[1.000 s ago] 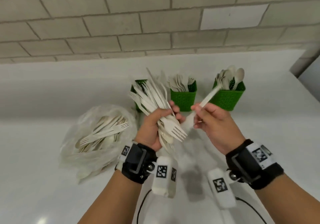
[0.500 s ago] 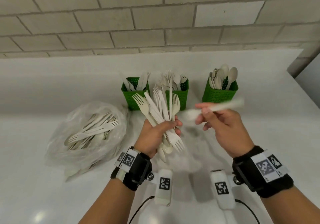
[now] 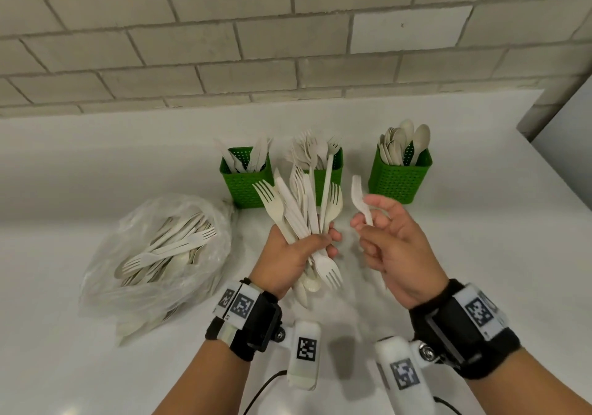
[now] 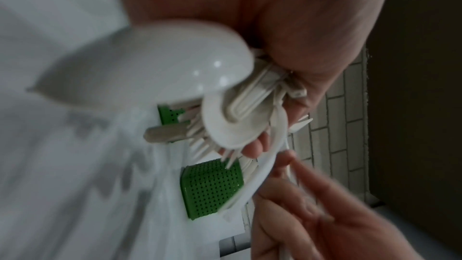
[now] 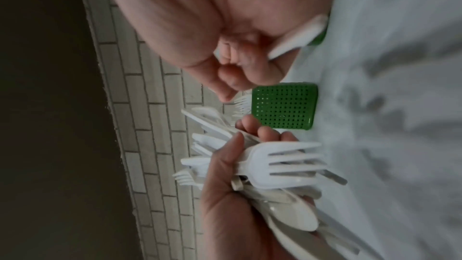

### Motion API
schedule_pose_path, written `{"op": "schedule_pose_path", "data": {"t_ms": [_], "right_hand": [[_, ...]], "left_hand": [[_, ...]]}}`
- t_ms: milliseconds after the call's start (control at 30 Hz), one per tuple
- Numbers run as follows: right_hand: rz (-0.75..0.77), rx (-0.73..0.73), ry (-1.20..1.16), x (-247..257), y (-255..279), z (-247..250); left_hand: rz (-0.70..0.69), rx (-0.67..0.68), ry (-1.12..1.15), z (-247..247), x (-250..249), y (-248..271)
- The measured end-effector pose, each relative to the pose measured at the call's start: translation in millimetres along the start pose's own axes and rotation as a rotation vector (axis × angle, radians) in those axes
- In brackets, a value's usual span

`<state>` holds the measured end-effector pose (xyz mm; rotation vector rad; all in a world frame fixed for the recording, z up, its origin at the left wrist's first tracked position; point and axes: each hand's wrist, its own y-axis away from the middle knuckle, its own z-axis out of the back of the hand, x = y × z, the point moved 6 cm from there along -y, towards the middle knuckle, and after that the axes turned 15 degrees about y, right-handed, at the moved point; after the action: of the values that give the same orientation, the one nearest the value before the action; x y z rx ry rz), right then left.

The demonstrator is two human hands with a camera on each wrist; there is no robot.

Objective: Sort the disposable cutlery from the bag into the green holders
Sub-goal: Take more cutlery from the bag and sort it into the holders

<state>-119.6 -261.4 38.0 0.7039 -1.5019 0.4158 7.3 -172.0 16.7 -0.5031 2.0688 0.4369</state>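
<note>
My left hand [image 3: 298, 251] grips a mixed bundle of pale disposable cutlery [image 3: 298, 209], forks and knives fanned upward, a fork and spoon hanging below the fist. My right hand [image 3: 381, 235] pinches a single white fork [image 3: 358, 193], tines up, just right of the bundle. Behind them stand three green holders: the left holder [image 3: 243, 187] has knives, the middle holder [image 3: 336, 180] forks, the right holder [image 3: 397, 180] spoons. The clear plastic bag [image 3: 153, 286] with more cutlery lies to the left. In the right wrist view the bundle [image 5: 282, 165] shows sharply; the single fork [image 5: 297, 39] is blurred.
The white counter [image 3: 480, 238] ends at a tiled brick wall [image 3: 288, 46] behind the holders and drops off at the right edge. Cables run from the wrist cameras near the bottom of the head view.
My right hand has swung the single fork from lying sideways to upright with its tines up, and has drawn nearer the bundle. My left hand still grips the bundle.
</note>
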Motion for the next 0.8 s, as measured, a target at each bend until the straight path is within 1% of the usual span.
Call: {"op": "schedule_pose_path", "data": {"t_ms": [100,200,267,333,400,467,533,633,667,733,800], "right_hand": [[-0.03,0.053,0.085,3.3,-0.4,-14.8],[-0.029,0.048,0.163,1.9,-5.2,-18.2],[-0.034,0.005,0.201,-0.5,-8.1,-14.0],[-0.017,-0.078,0.207,-0.8,-11.5,-10.0],[-0.006,-0.147,0.109,-0.8,-15.1,-8.9],[0.024,-0.198,0.007,3.6,-17.4,-10.2],[0.088,-0.18,0.04,13.1,-17.7,-14.7],[0.171,-0.024,0.225,27.3,-16.3,-31.3],[0.183,-0.004,0.271,28.4,-17.0,-32.9],[0.187,-0.054,0.274,28.8,-21.9,-26.6],[0.166,-0.122,0.201,27.0,-27.2,-13.7]], "left_hand": [[-0.007,0.051,-0.07,-5.4,0.9,3.4],[0.011,0.047,-0.081,-4.0,2.8,6.6],[0.037,0.012,-0.055,0.7,4.8,8.4],[0.048,-0.045,-0.011,7.1,4.4,9.8],[0.032,-0.079,-0.035,12.7,1.4,9.9],[0.021,-0.072,-0.086,14.6,-1.9,9.7],[0.02,-0.054,-0.129,14.9,-3.5,10.1],[0.011,0.028,-0.227,11.8,-4.1,12.9],[0.01,0.046,-0.232,11.5,-4.0,14.3],[-0.004,0.02,-0.192,16.3,-6.4,15.4],[-0.006,-0.041,-0.136,25.1,-9.7,15.1]]}}
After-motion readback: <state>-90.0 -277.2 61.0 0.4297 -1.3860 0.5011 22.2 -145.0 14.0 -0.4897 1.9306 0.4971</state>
